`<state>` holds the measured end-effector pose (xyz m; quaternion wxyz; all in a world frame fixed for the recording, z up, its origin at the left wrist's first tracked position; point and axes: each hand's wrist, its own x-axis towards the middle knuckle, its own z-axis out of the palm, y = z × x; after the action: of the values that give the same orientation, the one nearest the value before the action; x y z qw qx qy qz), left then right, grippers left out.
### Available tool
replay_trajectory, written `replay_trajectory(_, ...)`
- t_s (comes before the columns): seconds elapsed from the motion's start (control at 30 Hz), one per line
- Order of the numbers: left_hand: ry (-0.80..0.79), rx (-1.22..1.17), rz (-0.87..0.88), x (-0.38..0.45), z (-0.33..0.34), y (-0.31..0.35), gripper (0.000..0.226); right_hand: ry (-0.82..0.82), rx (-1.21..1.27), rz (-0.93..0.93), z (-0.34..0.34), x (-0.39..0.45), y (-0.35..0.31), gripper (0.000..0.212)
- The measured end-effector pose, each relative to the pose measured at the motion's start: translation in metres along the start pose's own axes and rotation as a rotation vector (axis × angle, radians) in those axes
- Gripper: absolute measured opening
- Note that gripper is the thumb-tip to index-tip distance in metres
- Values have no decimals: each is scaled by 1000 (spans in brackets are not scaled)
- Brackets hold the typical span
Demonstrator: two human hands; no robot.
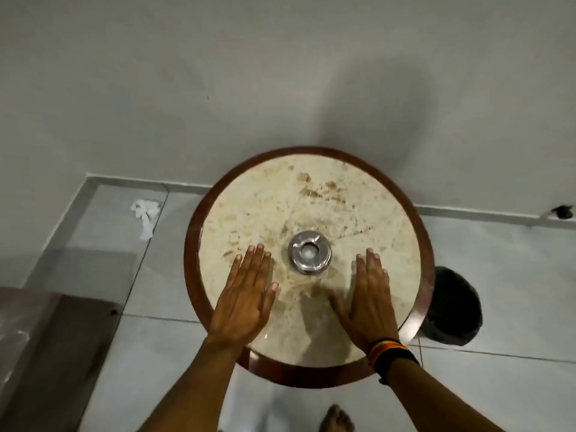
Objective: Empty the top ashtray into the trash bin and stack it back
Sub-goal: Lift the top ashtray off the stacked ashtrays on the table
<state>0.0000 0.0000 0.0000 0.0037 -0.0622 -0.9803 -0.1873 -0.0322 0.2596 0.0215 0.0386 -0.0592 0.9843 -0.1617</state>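
A stack of shiny metal ashtrays point(307, 252) stands near the middle of a round marble table point(311, 372) with a dark wooden rim. The top ashtray has a round hollow with something pale inside. My left hand point(246, 294) lies flat on the tabletop to the left of the stack, palm down, fingers extended and holding nothing. My right hand point(369, 296) lies flat to the right of the stack in the same way, with banded bracelets on its wrist. Neither hand touches the ashtrays. A trash bin point(452, 307) lined with a black bag stands on the floor right of the table.
The table stands against a pale wall on a grey tiled floor. Crumpled white paper point(145, 215) lies on the floor at the left. A brown piece of furniture point(46, 344) fills the lower left corner. A bare foot point(336, 419) shows below the table.
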Motion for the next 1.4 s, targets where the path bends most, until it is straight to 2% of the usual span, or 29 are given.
replay_trajectory(0.23,-29,-1,-82,-6,57,-8,69,-63,-40,1,46,-4,23,97)
replay_trajectory(0.37,56,0,-130,-12,75,-4,66,-73,-32,-13,55,-8,31,94)
replay_trajectory(0.43,101,24,-131,-13,76,0,66,-56,-22,-15,58,-9,31,92)
replay_trajectory(0.57,79,49,-138,-12,74,1,64,-39,9,-7,59,-8,30,91)
replay_trajectory(0.73,30,64,-164,-10,73,-2,66,-1,243,63,50,11,11,98)
replay_trajectory(0.87,26,84,-164,-8,72,-1,65,-30,357,-29,43,57,-23,105)
replay_trajectory(0.97,19,109,-166,-7,72,1,64,-94,337,-41,42,84,-38,115)
replay_trajectory(1.13,-3,149,-169,-8,73,-1,65,-113,268,-63,46,95,-42,110)
replay_trajectory(1.4,-20,113,-169,-5,67,2,64,-103,422,-35,30,97,-38,114)
